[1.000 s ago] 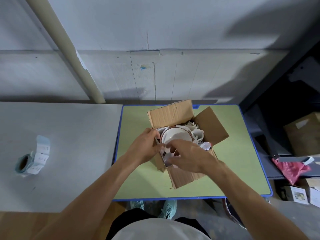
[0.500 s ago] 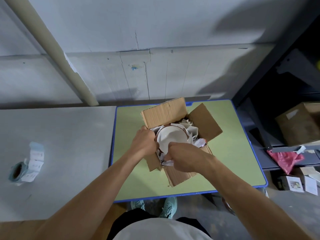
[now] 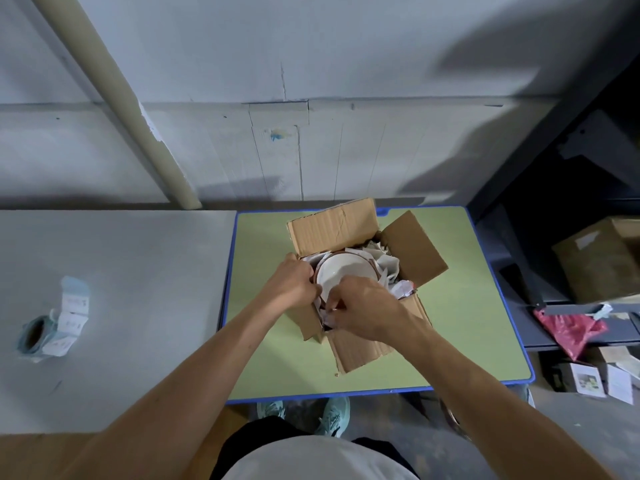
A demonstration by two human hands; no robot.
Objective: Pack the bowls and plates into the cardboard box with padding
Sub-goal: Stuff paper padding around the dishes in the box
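An open cardboard box (image 3: 334,226) stands on the green table (image 3: 460,334) with its flaps spread out. Inside lies a white bowl with a brown rim (image 3: 341,271), ringed by crumpled white paper padding (image 3: 386,263). My left hand (image 3: 294,284) is at the box's left edge, fingers curled against the bowl's rim and the paper there. My right hand (image 3: 363,308) is over the box's near side, fingers pinched on a scrap of white paper beside the bowl. The bowl's near part is hidden by my hands.
A grey table (image 3: 121,306) adjoins on the left with a roll of labels (image 3: 52,327) on it. A wall and a slanted pipe (image 3: 114,95) stand behind. On the right are dark shelves, a cardboard carton (image 3: 599,261), a red bag (image 3: 571,329) and leaflets on the floor.
Both hands have drawn closer together at the box's near-left corner, and the right hand's fingers have closed on the paper. The view has shifted slightly.
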